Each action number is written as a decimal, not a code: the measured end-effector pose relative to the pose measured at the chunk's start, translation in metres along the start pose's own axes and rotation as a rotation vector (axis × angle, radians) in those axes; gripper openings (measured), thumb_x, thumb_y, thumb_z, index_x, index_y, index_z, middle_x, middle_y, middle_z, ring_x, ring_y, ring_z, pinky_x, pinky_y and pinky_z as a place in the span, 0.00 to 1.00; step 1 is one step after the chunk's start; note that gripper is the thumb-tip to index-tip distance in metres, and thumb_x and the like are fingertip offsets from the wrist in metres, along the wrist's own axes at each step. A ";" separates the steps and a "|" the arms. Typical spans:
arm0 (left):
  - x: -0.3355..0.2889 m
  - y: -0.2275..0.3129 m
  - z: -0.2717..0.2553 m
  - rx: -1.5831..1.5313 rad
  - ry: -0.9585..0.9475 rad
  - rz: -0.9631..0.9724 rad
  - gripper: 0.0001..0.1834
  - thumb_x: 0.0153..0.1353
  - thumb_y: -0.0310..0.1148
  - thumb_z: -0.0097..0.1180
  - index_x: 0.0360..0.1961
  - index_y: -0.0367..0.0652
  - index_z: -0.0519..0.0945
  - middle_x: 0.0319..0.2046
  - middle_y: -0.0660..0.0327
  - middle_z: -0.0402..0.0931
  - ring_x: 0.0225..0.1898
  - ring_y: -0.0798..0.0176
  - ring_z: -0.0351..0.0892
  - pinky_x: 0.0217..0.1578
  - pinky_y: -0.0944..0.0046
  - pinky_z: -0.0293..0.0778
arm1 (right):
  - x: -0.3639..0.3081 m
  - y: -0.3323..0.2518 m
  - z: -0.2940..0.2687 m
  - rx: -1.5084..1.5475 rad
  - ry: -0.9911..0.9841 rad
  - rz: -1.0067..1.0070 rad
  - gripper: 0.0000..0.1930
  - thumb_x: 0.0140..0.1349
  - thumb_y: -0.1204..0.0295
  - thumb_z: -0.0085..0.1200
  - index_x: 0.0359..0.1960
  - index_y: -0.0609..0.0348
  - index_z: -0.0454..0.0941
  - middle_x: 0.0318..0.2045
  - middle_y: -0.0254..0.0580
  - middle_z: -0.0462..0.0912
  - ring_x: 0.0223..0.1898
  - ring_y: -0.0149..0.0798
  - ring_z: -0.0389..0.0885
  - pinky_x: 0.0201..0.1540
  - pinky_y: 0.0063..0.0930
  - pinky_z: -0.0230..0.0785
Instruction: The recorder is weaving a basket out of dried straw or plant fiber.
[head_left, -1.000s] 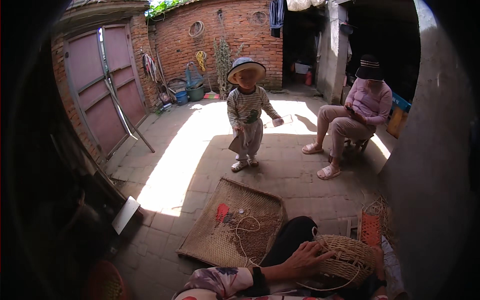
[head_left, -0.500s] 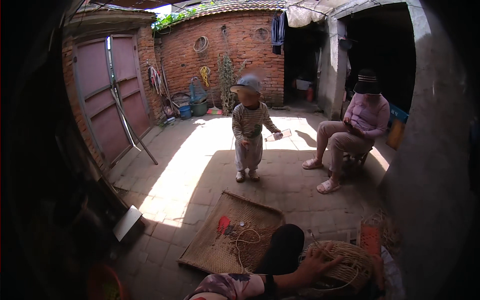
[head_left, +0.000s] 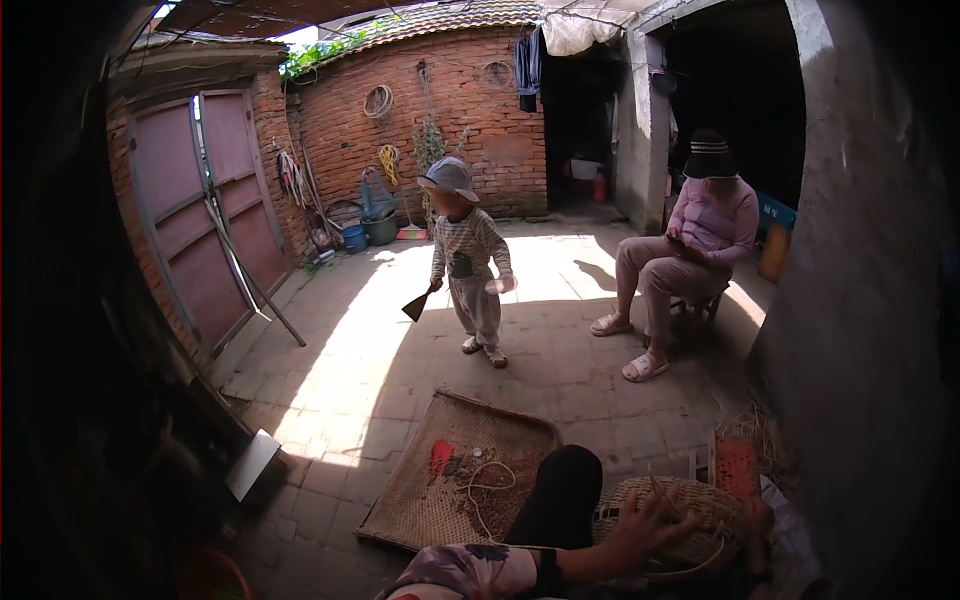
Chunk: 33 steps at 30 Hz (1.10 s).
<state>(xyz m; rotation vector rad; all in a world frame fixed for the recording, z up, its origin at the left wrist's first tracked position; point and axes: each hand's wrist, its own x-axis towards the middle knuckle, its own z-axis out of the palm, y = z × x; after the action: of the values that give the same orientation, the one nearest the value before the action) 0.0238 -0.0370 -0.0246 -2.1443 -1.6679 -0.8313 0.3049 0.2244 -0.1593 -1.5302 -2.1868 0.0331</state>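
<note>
A half-round wicker basket [head_left: 625,497] with open woven ribs lies at the lower right, beside my dark-clad knee. My left hand [head_left: 645,530] is over its near side, fingers apart and slightly raised. A thin strip [head_left: 652,478] sticks up by its fingertips; whether they touch it I cannot tell. At the basket's right edge, in shadow, is my right hand [head_left: 760,518], its fingers mostly hidden. A pale loose strand [head_left: 715,560] bends along the basket's near side.
A square woven tray [head_left: 400,500] holds small brown bits, a red scrap [head_left: 441,456] and a cord [head_left: 478,500]. An orange crate [head_left: 738,465] stands beyond the basket. A child [head_left: 465,260] stands ahead holding a dark flat scraper-like tool [head_left: 415,306]; a seated person [head_left: 710,225] is at right.
My left hand has lifted its fingers from the basket's weave. The child has turned and stepped left, and the dark tool now shows. The view has shifted slightly.
</note>
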 end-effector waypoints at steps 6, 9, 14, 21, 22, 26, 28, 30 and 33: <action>-0.006 -0.008 0.029 -0.043 -0.028 0.011 0.39 0.59 0.43 0.54 0.72 0.63 0.56 0.67 0.42 0.54 0.64 0.39 0.61 0.57 0.37 0.59 | 0.002 -0.011 0.006 0.157 0.067 0.067 0.14 0.58 0.66 0.57 0.22 0.65 0.74 0.17 0.48 0.72 0.21 0.34 0.75 0.24 0.40 0.63; 0.005 -0.018 0.000 -0.185 -0.094 0.077 0.41 0.57 0.47 0.59 0.71 0.57 0.57 0.66 0.43 0.56 0.64 0.41 0.60 0.58 0.37 0.59 | -0.019 -0.004 -0.031 0.524 -0.036 0.136 0.13 0.58 0.66 0.57 0.24 0.65 0.75 0.17 0.44 0.73 0.23 0.32 0.75 0.25 0.37 0.64; 0.021 -0.055 -0.052 -0.335 -0.116 -0.058 0.36 0.53 0.41 0.64 0.62 0.43 0.68 0.55 0.52 0.72 0.54 0.50 0.71 0.54 0.51 0.63 | -0.003 -0.063 -0.074 0.941 -0.173 0.348 0.10 0.66 0.68 0.51 0.38 0.62 0.79 0.24 0.35 0.79 0.25 0.28 0.78 0.29 0.24 0.73; 0.026 -0.060 -0.044 -0.291 0.066 -0.081 0.11 0.53 0.28 0.61 0.39 0.47 0.79 0.27 0.58 0.79 0.30 0.54 0.79 0.33 0.56 0.72 | -0.021 -0.070 -0.126 1.023 -0.110 0.493 0.07 0.66 0.68 0.50 0.36 0.57 0.79 0.24 0.31 0.79 0.25 0.24 0.77 0.30 0.19 0.70; 0.024 -0.062 -0.039 -0.320 0.158 -0.049 0.08 0.53 0.28 0.62 0.36 0.46 0.79 0.20 0.57 0.76 0.24 0.52 0.78 0.26 0.56 0.73 | -0.022 -0.069 -0.129 1.033 -0.083 0.487 0.08 0.66 0.68 0.51 0.37 0.58 0.79 0.23 0.30 0.79 0.24 0.24 0.77 0.29 0.19 0.70; 0.000 -0.069 -0.045 -0.333 0.102 -0.182 0.05 0.55 0.29 0.62 0.34 0.45 0.79 0.19 0.56 0.76 0.21 0.52 0.79 0.23 0.56 0.73 | -0.020 -0.089 -0.147 1.079 -0.035 0.392 0.08 0.67 0.67 0.53 0.36 0.58 0.79 0.23 0.29 0.79 0.23 0.21 0.75 0.28 0.17 0.69; -0.002 -0.077 -0.054 -0.356 0.165 -0.237 0.04 0.57 0.30 0.62 0.31 0.45 0.79 0.19 0.56 0.76 0.19 0.52 0.78 0.21 0.57 0.72 | -0.017 -0.110 -0.165 1.056 -0.007 0.353 0.07 0.67 0.68 0.53 0.37 0.58 0.79 0.23 0.28 0.79 0.24 0.20 0.74 0.29 0.16 0.68; -0.010 -0.080 -0.072 -0.405 0.039 -0.316 0.04 0.58 0.31 0.62 0.30 0.45 0.79 0.19 0.55 0.77 0.20 0.53 0.79 0.20 0.57 0.72 | -0.012 -0.145 -0.181 1.072 0.031 0.198 0.07 0.68 0.69 0.52 0.38 0.60 0.79 0.24 0.28 0.78 0.26 0.18 0.72 0.30 0.15 0.67; 0.001 -0.067 -0.105 -0.499 -0.135 -0.318 0.06 0.57 0.31 0.63 0.28 0.44 0.77 0.19 0.57 0.76 0.20 0.54 0.78 0.20 0.58 0.71 | -0.009 -0.209 -0.197 1.115 -0.146 -0.048 0.11 0.70 0.67 0.51 0.45 0.62 0.78 0.31 0.31 0.79 0.33 0.22 0.75 0.38 0.18 0.70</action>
<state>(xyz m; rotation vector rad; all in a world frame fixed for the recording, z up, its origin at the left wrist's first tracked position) -0.0674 -0.0759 0.0509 -2.3147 -2.0827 -1.3424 0.1995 0.0893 0.0715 -0.8172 -1.7312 1.1550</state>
